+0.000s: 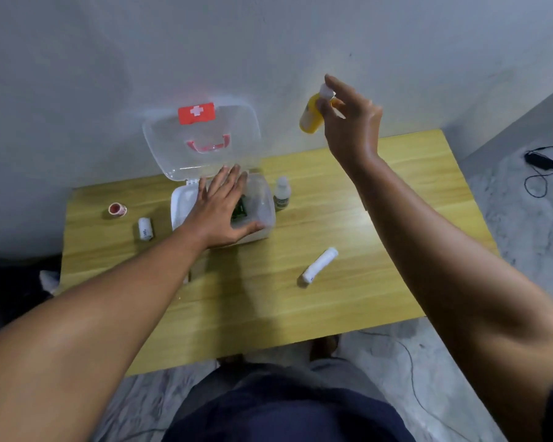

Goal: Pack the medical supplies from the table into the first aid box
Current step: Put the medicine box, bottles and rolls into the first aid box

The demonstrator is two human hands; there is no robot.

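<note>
The right hand [351,122] is raised well above the counter [332,301], its fingers [334,82] pinching the white cap end of a yellow bottle [312,118] that hangs tilted below them. The left hand [219,212] lies flat over the open first aid box [267,199], fingers spread and holding nothing; something dark shows in the box beneath it. The clear lid [201,141] stands up against the wall. A small clear bottle [281,193] stands just right of the box. A white roll [320,264] lies nearer the person; another white roll [145,229] and a red tape roll [117,209] lie left of the box.
</note>
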